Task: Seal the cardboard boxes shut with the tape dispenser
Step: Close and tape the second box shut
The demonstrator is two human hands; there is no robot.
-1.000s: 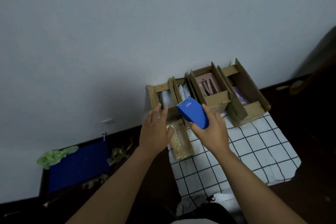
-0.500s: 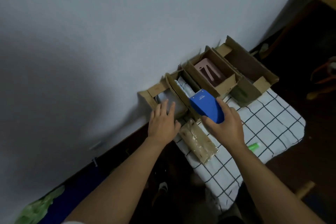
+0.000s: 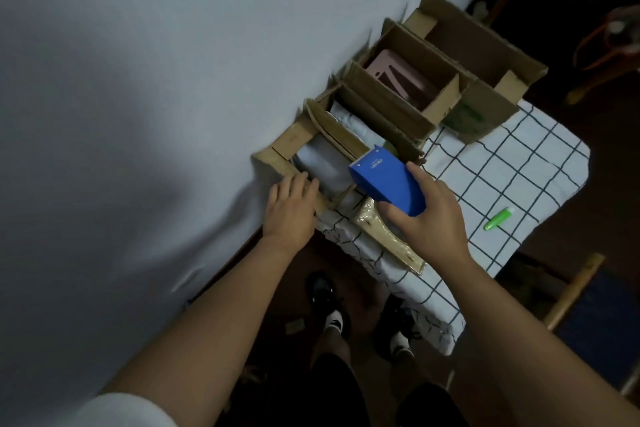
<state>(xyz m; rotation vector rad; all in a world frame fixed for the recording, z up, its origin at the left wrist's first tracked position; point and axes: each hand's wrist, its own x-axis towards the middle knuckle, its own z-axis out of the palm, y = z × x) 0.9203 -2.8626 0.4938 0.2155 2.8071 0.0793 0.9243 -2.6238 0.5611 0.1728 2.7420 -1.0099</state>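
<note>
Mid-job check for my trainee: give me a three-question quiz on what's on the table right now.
1. True or false: the boxes by the wall are already taped shut.
2. Which hand holds the blue tape dispenser? A) left B) right
3. Fill in: the left hand rests on the edge of the nearest ____.

Key: 1 false, their flaps stand open. 2 B, the right hand. 3 box.

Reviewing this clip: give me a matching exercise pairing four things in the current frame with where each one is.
Things:
1. tape dispenser
2. green marker
3. pink item
4. left hand

Places:
A. lying on the checked cloth
B. inside an open cardboard box
C. held in the right hand
D. resting on the near edge of the leftmost box

Pairs: 1-C, 2-A, 3-B, 4-D
</note>
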